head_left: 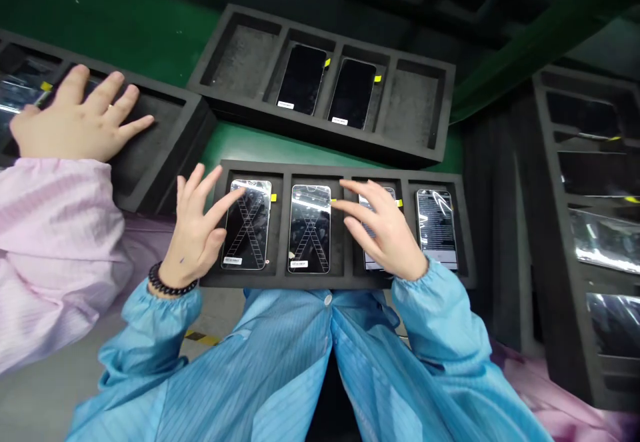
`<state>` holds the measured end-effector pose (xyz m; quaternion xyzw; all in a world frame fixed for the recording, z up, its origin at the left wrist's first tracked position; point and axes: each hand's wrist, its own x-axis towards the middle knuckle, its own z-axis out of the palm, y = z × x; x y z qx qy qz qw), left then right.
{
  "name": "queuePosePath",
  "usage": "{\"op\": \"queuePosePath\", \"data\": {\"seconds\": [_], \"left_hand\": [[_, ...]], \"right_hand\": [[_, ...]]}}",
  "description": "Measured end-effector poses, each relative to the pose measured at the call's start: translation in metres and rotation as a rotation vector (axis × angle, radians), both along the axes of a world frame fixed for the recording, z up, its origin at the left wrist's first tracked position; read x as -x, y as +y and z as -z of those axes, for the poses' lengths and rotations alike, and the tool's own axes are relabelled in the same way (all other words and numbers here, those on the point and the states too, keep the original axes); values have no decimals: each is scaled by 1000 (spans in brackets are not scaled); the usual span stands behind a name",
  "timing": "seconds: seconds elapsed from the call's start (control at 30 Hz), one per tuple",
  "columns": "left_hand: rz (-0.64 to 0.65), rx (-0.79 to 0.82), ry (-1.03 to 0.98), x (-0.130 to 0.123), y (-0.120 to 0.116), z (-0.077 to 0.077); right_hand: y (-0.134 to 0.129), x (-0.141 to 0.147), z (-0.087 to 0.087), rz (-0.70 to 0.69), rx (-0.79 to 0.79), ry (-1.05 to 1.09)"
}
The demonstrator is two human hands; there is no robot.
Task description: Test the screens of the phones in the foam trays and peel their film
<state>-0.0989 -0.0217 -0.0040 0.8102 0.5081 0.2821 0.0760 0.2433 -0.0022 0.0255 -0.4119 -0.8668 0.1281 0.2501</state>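
Here, phone (247, 232) faceup, long axis pointing forward, left hand (194, 235), right hand (386, 234) (both released)

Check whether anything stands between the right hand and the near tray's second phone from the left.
Nothing visible does. The right hand reaches over the divider to the right edge of the second phone, contact unclear; the co-worker's hand is far left, over another tray.

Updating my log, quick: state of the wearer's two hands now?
Left hand: open, holding nothing, partly over a phone.
Right hand: open, holding nothing, near the next phone.
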Motion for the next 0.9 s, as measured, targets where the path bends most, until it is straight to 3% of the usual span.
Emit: {"op": "queuePosePath", "data": {"seconds": [0.13,0.3,0.53,0.9], "left_hand": [[-119,115,-45,-6,-25,15],[-241,156,-93,-10,-32,32],[-305,134,-127,-9,-31,32],[-374,177,-130,-14,-32,27]], "right_hand": [[-16,-4,15,104,2,-59],[0,9,18,207,-25,-233],[17,18,24,182,-7,-363],[1,24,24,47,-58,-336]]}}
